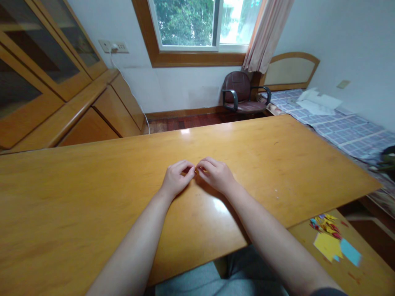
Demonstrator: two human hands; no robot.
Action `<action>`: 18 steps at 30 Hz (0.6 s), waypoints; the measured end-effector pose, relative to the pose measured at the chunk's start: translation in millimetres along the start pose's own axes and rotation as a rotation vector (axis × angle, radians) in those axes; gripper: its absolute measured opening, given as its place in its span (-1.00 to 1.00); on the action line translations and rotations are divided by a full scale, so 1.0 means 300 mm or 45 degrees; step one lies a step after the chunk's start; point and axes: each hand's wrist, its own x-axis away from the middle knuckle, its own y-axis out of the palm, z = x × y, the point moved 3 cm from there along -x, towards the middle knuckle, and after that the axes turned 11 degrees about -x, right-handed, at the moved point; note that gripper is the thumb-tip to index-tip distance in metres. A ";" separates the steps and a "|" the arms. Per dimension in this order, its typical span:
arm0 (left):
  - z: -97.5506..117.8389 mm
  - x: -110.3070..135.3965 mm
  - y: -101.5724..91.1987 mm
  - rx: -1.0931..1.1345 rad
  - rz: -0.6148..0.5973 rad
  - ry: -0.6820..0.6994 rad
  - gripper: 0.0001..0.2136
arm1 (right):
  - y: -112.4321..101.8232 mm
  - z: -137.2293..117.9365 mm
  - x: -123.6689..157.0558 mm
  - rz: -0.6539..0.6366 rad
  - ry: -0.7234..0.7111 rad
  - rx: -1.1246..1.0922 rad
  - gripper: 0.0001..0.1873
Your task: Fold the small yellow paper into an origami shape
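Both of my hands rest together on the wooden table (92, 193), near its middle. My left hand (176, 179) is curled, its fingertips pinched toward the right. My right hand (216, 173) is curled the same way, its fingertips meeting those of the left. Between the fingertips a tiny yellowish bit (195, 169) shows; it is too small to name. My forearms reach in from the bottom edge.
Coloured paper sheets and small folded pieces (331, 236) lie on a lower surface at the bottom right. A dark red office chair (242, 93) stands under the window. A bed (342, 123) runs along the right wall, wooden cabinets (52, 82) along the left.
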 end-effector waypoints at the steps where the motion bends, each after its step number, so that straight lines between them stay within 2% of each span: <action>1: -0.002 0.000 0.001 0.006 -0.003 -0.009 -0.83 | -0.002 -0.001 0.000 0.004 0.002 -0.007 -0.89; 11: -0.018 0.004 0.003 0.128 0.029 -0.137 -0.85 | -0.003 0.016 0.007 0.036 0.025 -0.098 -0.90; 18: -0.017 0.004 0.000 0.128 0.030 -0.116 -0.85 | -0.001 0.015 0.000 0.024 0.023 -0.111 -0.89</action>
